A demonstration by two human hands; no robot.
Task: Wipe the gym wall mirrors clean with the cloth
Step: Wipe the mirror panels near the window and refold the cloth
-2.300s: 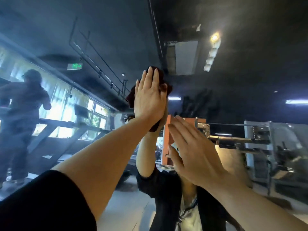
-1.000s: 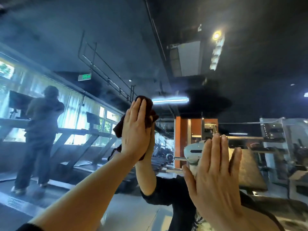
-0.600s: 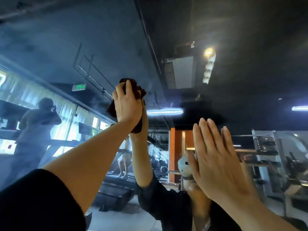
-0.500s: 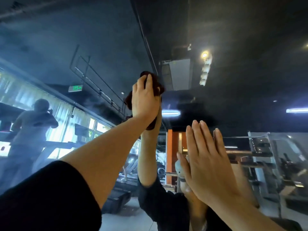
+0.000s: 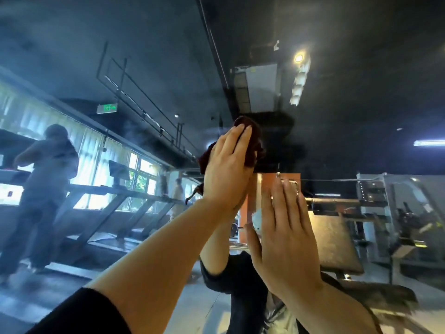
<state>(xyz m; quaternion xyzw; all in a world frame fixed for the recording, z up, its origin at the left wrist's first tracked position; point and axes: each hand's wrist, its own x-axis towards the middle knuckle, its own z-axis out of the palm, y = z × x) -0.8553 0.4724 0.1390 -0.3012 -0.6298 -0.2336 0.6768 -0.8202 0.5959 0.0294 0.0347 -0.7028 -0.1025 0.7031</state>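
Note:
The wall mirror [image 5: 149, 56] fills the whole view, hazy on its left part and darker on the right. My left hand [image 5: 226, 169] is raised high and presses a dark maroon cloth [image 5: 252, 143] flat against the glass; the cloth sticks out above and to the left of my fingers. My right hand [image 5: 286, 235] lies flat on the mirror lower right of it, fingers together, holding nothing. My own reflection shows behind both arms.
A vertical seam [image 5: 216, 56] between mirror panels runs up from the cloth. Reflected in the glass are treadmills [image 5: 108, 196] with a person [image 5: 45, 189] on one at the left, bright windows, an orange column and weight machines [image 5: 390, 213] at the right.
My left hand with the cloth has swept from upper left down and to the right across the glass. My right hand stays flat on the mirror, shifted slightly with the view.

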